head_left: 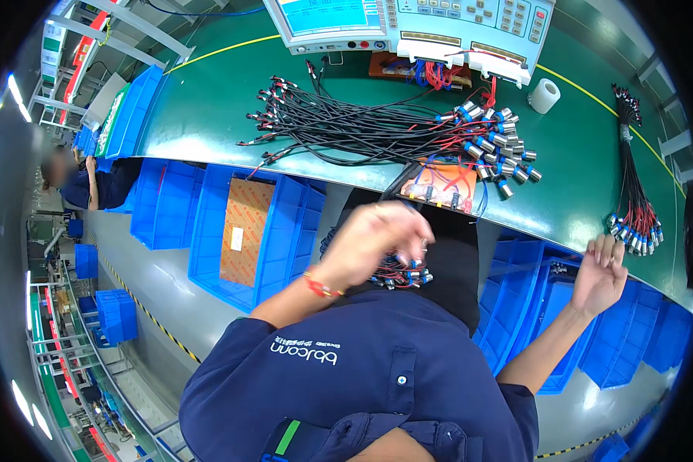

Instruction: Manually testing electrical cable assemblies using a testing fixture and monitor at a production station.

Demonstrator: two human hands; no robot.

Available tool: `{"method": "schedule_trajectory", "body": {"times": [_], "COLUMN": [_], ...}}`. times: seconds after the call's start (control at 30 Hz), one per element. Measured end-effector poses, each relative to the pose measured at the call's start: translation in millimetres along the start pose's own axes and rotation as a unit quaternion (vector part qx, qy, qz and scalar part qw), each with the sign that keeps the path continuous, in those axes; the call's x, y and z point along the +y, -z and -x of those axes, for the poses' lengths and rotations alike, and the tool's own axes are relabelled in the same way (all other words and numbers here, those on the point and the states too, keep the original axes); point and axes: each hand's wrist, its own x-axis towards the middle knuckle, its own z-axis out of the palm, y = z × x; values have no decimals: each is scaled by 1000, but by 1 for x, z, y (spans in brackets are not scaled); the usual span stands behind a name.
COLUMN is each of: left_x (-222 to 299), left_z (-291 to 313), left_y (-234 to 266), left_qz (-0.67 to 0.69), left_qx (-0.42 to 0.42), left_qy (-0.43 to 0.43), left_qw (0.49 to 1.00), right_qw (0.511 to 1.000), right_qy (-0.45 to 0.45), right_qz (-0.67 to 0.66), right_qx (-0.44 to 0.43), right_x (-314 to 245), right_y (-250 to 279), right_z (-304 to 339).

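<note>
My left hand [377,240], with a red and yellow band at the wrist, is raised over my lap. Motion smears its bent fingers; whether anything is in them does not show. Just beyond it, an orange test board [439,185] with small connectors sits at the table's front edge, a black cable beside it. A bundle of black cables [362,123] with silver and blue round connectors lies across the table. Partly hidden by my left hand, more connector-ended cables [405,276] rest on my lap. My right hand [599,276] is at the front edge, fingers loosely bent, holding nothing visible, near a tied cable bundle [630,185].
A white tester [408,27] with screen and buttons stands at the table's back, wires plugged in below. A white roll [544,96] is beside it. Blue bins [200,231] stand under the green table [200,100] on both sides. Another person [100,185] sits at far left.
</note>
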Motion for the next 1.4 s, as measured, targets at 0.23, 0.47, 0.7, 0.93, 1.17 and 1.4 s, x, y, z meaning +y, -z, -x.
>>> {"method": "schedule_trajectory", "body": {"times": [0.23, 0.47, 0.7, 0.93, 1.17, 1.4], "left_x": [60, 51, 6, -66, -100, -68], "left_z": [4, 6, 33, 26, 13, 18], "left_y": [139, 192, 132, 100, 79, 42], "left_qz": [154, 145, -168, -599, -676, -498], "left_qx": [239, 392, 115, -1, -43, -12], "left_qy": [-258, -244, -86, -44, -81, -168], "left_qw": [923, 875, 975, 799, 732, 851], "right_qw": [990, 978, 973, 849, 707, 755], "right_qy": [-84, -104, -100, -225, 377, 62], "right_qz": [-72, -17, -38, -440, 571, 531], "right_qx": [-89, -182, -204, -187, -178, -380], "right_x": [80, 181, 213, 219, 207, 181], "right_y": [-75, -119, -126, -141, -142, -109], "right_z": [-53, -83, -90, -82, -53, 56]}}
